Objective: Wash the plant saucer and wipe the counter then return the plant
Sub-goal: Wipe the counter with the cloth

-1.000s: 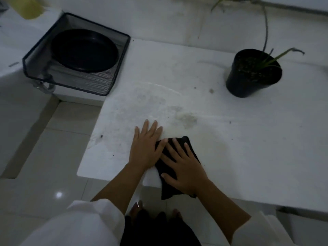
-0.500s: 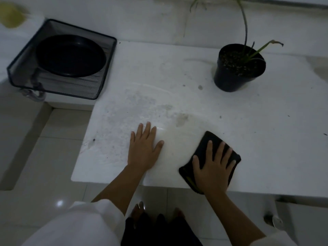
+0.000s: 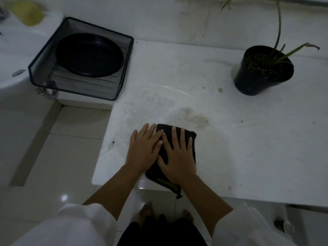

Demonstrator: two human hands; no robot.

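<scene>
Much of the black cloth (image 3: 179, 139) is hidden under the right hand (image 3: 177, 157), pressed flat with fingers spread; nothing is gripped. The left hand (image 3: 143, 150) lies flat beside it, fingers extended, touching the cloth's left edge. The black saucer (image 3: 89, 55) is seen in a mesh tray (image 3: 113, 86), far left. The potted plant (image 3: 262, 70) stands far right, leaves cut off. The white counter (image 3: 248, 148) is smudged; lighting is dim.
</scene>
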